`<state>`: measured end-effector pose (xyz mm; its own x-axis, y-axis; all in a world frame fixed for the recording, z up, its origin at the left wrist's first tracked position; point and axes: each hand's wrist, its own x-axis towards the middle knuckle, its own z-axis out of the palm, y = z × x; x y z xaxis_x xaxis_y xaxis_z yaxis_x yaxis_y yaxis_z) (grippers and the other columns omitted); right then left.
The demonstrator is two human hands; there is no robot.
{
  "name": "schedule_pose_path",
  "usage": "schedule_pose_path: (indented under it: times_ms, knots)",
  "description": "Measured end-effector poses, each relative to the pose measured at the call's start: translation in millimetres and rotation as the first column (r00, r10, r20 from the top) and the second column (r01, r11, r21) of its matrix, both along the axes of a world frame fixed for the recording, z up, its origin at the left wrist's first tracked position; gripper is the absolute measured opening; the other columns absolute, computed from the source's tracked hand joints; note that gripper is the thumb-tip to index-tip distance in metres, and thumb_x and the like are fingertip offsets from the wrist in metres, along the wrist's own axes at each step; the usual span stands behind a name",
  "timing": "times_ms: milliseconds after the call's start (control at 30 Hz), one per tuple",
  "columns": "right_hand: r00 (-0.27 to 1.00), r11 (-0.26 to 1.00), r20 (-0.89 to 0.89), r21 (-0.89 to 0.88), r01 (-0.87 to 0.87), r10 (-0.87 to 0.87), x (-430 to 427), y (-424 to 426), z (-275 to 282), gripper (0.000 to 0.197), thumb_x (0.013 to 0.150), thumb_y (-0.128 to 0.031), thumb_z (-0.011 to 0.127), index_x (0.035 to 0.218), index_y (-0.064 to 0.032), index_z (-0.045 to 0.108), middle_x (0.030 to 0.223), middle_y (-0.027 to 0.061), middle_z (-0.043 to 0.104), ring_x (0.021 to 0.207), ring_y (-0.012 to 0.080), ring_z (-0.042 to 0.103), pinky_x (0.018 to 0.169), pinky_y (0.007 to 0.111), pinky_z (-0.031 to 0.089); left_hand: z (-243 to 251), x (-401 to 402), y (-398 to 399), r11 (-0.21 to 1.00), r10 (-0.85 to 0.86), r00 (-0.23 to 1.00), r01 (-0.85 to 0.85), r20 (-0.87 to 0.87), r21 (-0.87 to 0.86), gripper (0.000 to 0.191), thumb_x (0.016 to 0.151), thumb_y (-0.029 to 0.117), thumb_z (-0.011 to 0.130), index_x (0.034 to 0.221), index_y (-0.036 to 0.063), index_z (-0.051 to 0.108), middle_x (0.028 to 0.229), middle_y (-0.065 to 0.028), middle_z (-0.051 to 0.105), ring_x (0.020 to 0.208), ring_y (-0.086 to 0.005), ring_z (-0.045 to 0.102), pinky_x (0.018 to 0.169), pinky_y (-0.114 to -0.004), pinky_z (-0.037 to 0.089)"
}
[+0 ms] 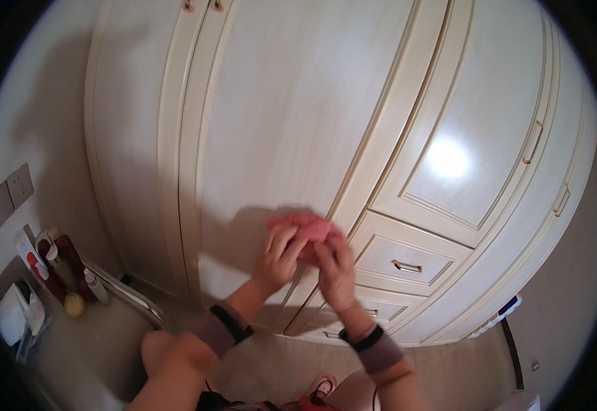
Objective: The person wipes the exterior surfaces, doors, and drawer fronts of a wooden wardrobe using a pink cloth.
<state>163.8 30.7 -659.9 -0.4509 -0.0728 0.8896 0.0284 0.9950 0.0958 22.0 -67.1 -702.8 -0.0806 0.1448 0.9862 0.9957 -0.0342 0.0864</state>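
Note:
Both hands are raised in front of a cream wardrobe door (298,113). Between them is a crumpled pink cloth (314,226), slightly blurred. My left hand (278,257) grips its left side, with the fingers bent over it. On the right side, my right hand (335,267) pinches the cloth between thumb and fingers. The palms and the underside of the cloth are hidden. A shadow of the hands falls on the door panel; whether the cloth touches the door, I cannot tell.
Wardrobe drawers with a metal handle (407,267) stand to the right. At left, a table (98,354) bears several bottles, among them a small spray bottle (96,285), and a yellow round item (74,305). A wall socket (20,183) is above it. Below lies the tiled floor (257,365).

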Motion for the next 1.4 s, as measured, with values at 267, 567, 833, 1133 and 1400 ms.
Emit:
schedule_pose_path:
  times_ms: [267,567,833,1133,1400]
  knots:
    - [0.895,0.778,-0.442,0.584,0.232,0.065,-49,21,322,0.045,0.080,-0.004,0.069,0.124,-0.0108,0.067,0.128,0.0175,0.061,0.118,0.0374,0.060,0.099,0.044,0.051,339,-61,5,0.897,0.280,0.883,-0.100,-0.377,0.430,0.047,0.081,0.008,0.065,0.127,0.0153,0.065,0.140,-0.0111,0.054,0.127,-0.0365,0.051,0.110,-0.050,0.040]
    - [0.932,0.782,-0.343,0.545,0.301,-0.120,-76,17,428,0.058,0.074,-0.010,0.063,0.132,-0.0079,0.057,0.136,0.0192,0.056,0.132,0.0398,0.047,0.113,0.046,0.040,445,-115,28,0.901,0.403,0.801,-0.262,-0.443,0.347,0.056,0.084,0.018,0.064,0.138,0.0065,0.055,0.150,-0.0229,0.044,0.141,-0.0410,0.038,0.120,-0.053,0.026]
    - [0.823,0.650,-0.471,0.523,0.551,-0.319,-70,17,295,0.057,0.076,-0.023,0.075,0.131,-0.0197,0.063,0.131,0.0078,0.059,0.123,0.0306,0.054,0.108,0.049,0.034,310,-92,15,0.936,0.299,0.862,-0.181,-0.408,0.303,0.056,0.080,0.018,0.067,0.135,0.0069,0.059,0.147,-0.0226,0.047,0.140,-0.0411,0.038,0.120,-0.052,0.026]
    - [0.904,0.828,-0.111,0.368,0.422,-0.412,-55,6,73,0.044,0.082,-0.036,0.069,0.122,-0.0195,0.065,0.120,0.0085,0.058,0.122,0.0312,0.050,0.109,0.053,0.027,75,-66,8,0.987,0.062,0.992,-0.045,-0.106,0.151,0.039,0.069,0.013,0.070,0.108,0.0094,0.069,0.143,-0.0173,0.052,0.138,-0.0488,0.040,0.117,-0.063,0.029]
    - [0.953,0.927,0.057,0.256,0.275,-0.298,-41,-6,-101,0.036,0.082,-0.025,0.067,0.116,-0.0195,0.061,0.105,0.0067,0.060,0.107,0.0272,0.057,0.097,0.051,0.043,-112,-22,7,0.987,0.153,0.973,-0.159,0.174,0.024,0.034,0.082,0.013,0.070,0.113,0.0148,0.055,0.138,-0.0138,0.046,0.137,-0.0471,0.039,0.110,-0.065,0.036]
